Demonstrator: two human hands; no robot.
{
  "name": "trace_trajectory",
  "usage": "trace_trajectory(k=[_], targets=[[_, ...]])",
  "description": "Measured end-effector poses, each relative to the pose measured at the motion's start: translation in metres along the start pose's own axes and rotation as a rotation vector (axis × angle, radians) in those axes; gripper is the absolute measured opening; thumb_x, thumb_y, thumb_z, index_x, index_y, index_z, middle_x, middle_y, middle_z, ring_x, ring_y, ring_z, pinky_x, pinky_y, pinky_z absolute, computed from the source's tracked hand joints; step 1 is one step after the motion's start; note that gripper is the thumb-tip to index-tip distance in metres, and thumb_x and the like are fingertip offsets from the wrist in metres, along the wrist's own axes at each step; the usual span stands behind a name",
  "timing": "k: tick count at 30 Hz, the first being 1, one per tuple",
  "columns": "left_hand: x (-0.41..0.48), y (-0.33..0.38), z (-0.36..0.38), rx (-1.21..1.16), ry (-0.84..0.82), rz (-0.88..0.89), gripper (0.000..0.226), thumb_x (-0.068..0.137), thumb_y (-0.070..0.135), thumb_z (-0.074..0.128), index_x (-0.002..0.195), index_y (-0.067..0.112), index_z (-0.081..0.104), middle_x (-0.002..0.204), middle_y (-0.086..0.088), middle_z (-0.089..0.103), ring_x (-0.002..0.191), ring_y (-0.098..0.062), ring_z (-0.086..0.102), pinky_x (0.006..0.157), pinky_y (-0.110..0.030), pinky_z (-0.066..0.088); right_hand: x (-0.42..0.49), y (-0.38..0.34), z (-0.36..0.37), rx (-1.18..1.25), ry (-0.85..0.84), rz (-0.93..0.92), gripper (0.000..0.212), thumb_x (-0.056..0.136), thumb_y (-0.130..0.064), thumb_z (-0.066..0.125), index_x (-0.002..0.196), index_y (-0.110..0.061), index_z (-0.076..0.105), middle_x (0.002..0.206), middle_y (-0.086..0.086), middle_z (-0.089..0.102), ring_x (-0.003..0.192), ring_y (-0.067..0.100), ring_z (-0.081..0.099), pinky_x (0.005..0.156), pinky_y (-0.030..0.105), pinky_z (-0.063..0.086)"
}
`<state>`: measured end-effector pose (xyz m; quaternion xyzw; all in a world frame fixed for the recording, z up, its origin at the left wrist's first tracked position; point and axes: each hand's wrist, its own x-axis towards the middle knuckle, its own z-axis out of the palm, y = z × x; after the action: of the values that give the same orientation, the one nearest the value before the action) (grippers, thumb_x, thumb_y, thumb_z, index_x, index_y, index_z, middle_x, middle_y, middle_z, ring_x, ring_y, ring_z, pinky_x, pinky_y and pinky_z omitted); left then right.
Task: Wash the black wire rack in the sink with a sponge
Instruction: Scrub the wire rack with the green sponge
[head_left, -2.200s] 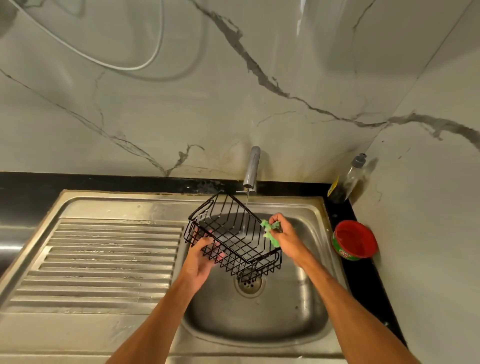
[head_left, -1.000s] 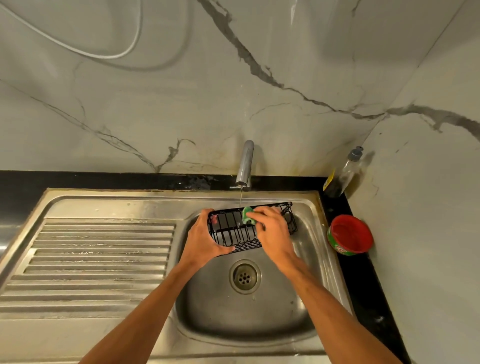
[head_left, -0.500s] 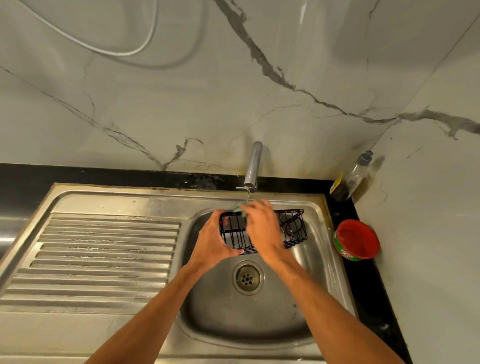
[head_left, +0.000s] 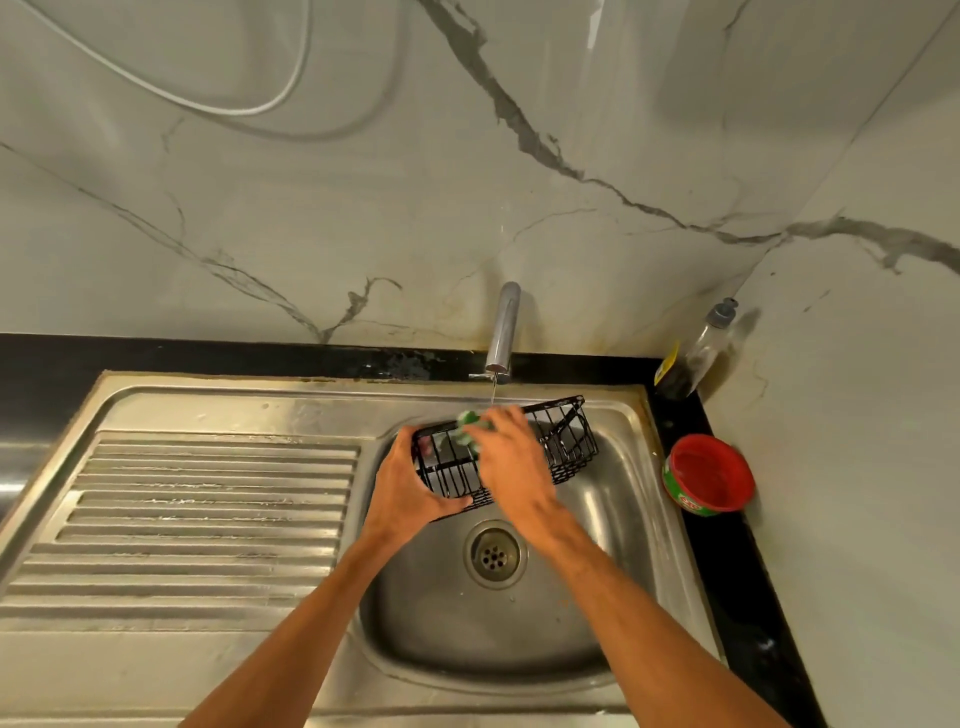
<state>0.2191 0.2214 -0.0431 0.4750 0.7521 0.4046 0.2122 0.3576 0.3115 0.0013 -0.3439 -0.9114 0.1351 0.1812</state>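
Note:
The black wire rack is held over the steel sink basin, under a thin stream from the tap. My left hand grips the rack's left end, fingers curled round its wires. My right hand lies across the rack's middle and holds a green sponge against the upper left wires. Most of the sponge is hidden under my fingers.
A ribbed steel drainboard lies left of the basin. The drain sits below my hands. A red tub and a soap bottle stand on the black counter at the right, close to the marble wall.
The rack has turned from a tilted open basket to lying sideways under the tap. My right hand has slid the sponge leftward along the wires. The left hand has kept its grip.

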Motion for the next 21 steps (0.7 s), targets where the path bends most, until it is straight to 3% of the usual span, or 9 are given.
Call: trace_trajectory(k=[3, 4, 8, 9, 13, 16, 18, 21], targets=[[-0.003, -0.005, -0.007, 0.004, 0.027, -0.014, 0.106, 0.042, 0.037, 0.102, 0.13, 0.027, 0.044, 0.121, 0.014, 0.061, 0.112, -0.01, 0.062, 0.095, -0.037, 0.059, -0.001, 0.039, -0.017, 0.089, 0.135, 0.336, 0.036, 0.088, 0.0, 0.064, 0.121, -0.015, 0.067, 0.123, 0.003, 0.059, 0.112, 0.015, 0.048, 0.102, 0.024, 0.043], [-0.005, -0.007, -0.01, 0.007, 0.036, -0.018, 0.106, 0.043, 0.035, 0.102, 0.131, 0.024, 0.045, 0.12, 0.014, 0.06, 0.112, -0.009, 0.062, 0.094, -0.038, 0.059, -0.001, 0.039, -0.017, 0.111, 0.145, 0.361, 0.037, 0.088, 0.0, 0.064, 0.122, -0.013, 0.067, 0.123, 0.003, 0.06, 0.111, 0.015, 0.048, 0.101, 0.026, 0.045], [-0.01, -0.016, -0.015, 0.013, 0.036, -0.029, 0.107, 0.043, 0.035, 0.102, 0.131, 0.025, 0.042, 0.118, 0.015, 0.059, 0.111, -0.01, 0.062, 0.093, -0.041, 0.06, -0.007, 0.006, -0.003, 0.053, 0.009, 0.047, 0.043, 0.088, 0.001, 0.063, 0.127, -0.014, 0.063, 0.13, 0.003, 0.058, 0.117, 0.017, 0.048, 0.103, 0.028, 0.044], [-0.011, -0.017, -0.016, 0.011, 0.029, -0.037, 0.107, 0.042, 0.036, 0.102, 0.13, 0.026, 0.042, 0.119, 0.014, 0.06, 0.111, -0.011, 0.063, 0.093, -0.041, 0.06, -0.006, 0.011, -0.006, 0.046, 0.035, 0.055, 0.043, 0.087, 0.002, 0.062, 0.127, -0.014, 0.064, 0.129, 0.003, 0.059, 0.117, 0.018, 0.048, 0.103, 0.029, 0.045], [-0.016, -0.023, -0.023, -0.011, 0.016, -0.059, 0.107, 0.039, 0.048, 0.097, 0.129, 0.035, 0.04, 0.123, 0.01, 0.063, 0.113, -0.01, 0.063, 0.094, -0.042, 0.059, 0.003, 0.051, -0.025, 0.077, 0.176, 0.426, 0.037, 0.089, 0.002, 0.062, 0.123, -0.012, 0.066, 0.125, 0.007, 0.062, 0.115, 0.017, 0.051, 0.099, 0.03, 0.049], [-0.023, -0.028, -0.029, -0.039, 0.036, -0.082, 0.107, 0.039, 0.048, 0.098, 0.129, 0.031, 0.043, 0.123, 0.009, 0.063, 0.112, -0.009, 0.063, 0.092, -0.04, 0.06, 0.0, 0.021, -0.012, 0.041, 0.075, 0.19, 0.042, 0.086, 0.005, 0.064, 0.124, -0.012, 0.065, 0.13, 0.006, 0.059, 0.119, 0.019, 0.05, 0.104, 0.035, 0.047], [-0.027, -0.03, -0.031, -0.045, 0.037, -0.089, 0.105, 0.041, 0.039, 0.101, 0.128, 0.025, 0.044, 0.117, 0.011, 0.064, 0.109, -0.009, 0.064, 0.092, -0.036, 0.06, -0.003, 0.019, -0.009, 0.03, 0.063, 0.095, 0.046, 0.085, 0.007, 0.064, 0.126, -0.014, 0.064, 0.132, 0.004, 0.058, 0.12, 0.018, 0.048, 0.104, 0.028, 0.043], [-0.033, -0.029, -0.032, -0.031, 0.033, -0.085, 0.104, 0.042, 0.037, 0.102, 0.127, 0.026, 0.043, 0.115, 0.011, 0.064, 0.107, -0.01, 0.065, 0.091, -0.027, 0.056, 0.003, 0.05, -0.023, 0.053, 0.146, 0.369, 0.041, 0.088, 0.003, 0.061, 0.126, -0.013, 0.063, 0.131, 0.005, 0.059, 0.118, 0.016, 0.05, 0.098, 0.022, 0.044]])
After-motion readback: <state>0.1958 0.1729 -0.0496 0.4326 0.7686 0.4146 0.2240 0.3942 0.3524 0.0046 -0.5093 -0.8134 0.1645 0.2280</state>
